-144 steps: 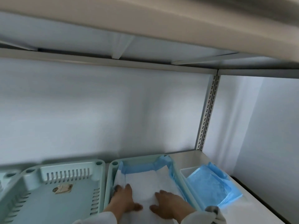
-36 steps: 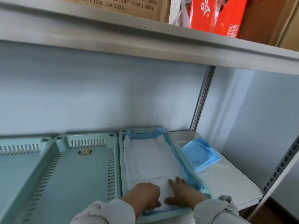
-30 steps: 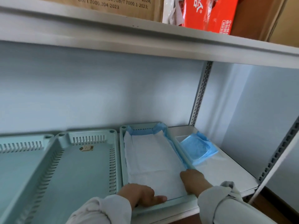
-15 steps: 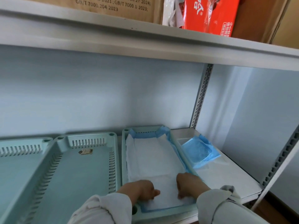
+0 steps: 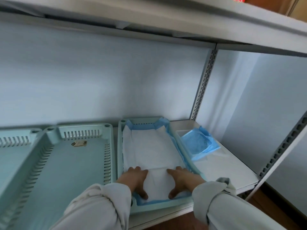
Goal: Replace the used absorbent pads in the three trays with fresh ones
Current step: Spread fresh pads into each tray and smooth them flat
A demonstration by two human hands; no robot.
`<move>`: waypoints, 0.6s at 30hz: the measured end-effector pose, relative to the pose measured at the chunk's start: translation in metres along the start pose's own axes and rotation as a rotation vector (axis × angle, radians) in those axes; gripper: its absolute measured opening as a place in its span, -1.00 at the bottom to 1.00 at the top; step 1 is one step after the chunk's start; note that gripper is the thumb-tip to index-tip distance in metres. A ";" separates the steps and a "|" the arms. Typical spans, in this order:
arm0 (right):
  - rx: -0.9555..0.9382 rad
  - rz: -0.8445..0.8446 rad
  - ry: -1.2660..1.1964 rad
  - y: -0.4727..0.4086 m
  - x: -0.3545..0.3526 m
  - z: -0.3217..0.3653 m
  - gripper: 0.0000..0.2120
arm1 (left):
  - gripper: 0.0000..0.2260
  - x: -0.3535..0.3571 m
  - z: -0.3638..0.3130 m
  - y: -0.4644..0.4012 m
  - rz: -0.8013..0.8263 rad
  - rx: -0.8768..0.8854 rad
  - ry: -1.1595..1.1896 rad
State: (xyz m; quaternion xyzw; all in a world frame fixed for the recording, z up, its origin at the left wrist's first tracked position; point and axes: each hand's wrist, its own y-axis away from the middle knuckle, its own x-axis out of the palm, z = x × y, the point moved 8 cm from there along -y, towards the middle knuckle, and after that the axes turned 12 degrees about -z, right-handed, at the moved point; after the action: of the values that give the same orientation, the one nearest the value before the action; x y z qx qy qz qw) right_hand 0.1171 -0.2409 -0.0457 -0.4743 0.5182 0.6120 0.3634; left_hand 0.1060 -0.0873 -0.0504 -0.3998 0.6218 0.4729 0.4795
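Note:
Three pale green trays stand side by side on a shelf. The right tray holds a white absorbent pad with blue edging turned up along its walls. My left hand and my right hand lie flat on the near end of that pad, fingers straight, pressing it down. The middle tray is bare inside, with a small worn sticker near its far end. Only part of the left tray shows, and it looks bare too. A stack of folded blue pads lies on the shelf right of the trays.
The white shelf board continues to the right of the pad stack. A perforated metal upright stands at the back right and another at the front right corner. An upper shelf hangs low overhead.
Both hands have flattened out on the near end of the pad, spread a little apart. The view has tilted down, so the boxes on the upper shelf are mostly out of sight.

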 end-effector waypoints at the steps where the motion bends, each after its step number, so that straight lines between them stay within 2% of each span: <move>1: 0.005 0.001 -0.007 -0.001 0.000 0.000 -0.04 | -0.23 -0.001 0.000 -0.001 -0.002 0.006 -0.018; 8: 0.022 0.016 -0.007 0.000 0.001 0.000 -0.04 | -0.27 0.006 0.003 -0.005 0.012 -0.007 -0.043; 12: 0.029 0.008 -0.005 -0.003 0.006 -0.001 -0.03 | -0.35 0.006 0.003 -0.008 -0.015 -0.020 -0.043; 18: 0.036 0.062 0.020 -0.009 0.007 -0.007 -0.09 | -0.32 0.003 -0.001 -0.010 -0.024 0.014 -0.123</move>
State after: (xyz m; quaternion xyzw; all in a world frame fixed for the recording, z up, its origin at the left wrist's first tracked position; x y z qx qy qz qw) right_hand 0.1253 -0.2460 -0.0552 -0.4576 0.5472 0.6086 0.3474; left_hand 0.1151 -0.0904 -0.0559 -0.3740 0.5898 0.4863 0.5252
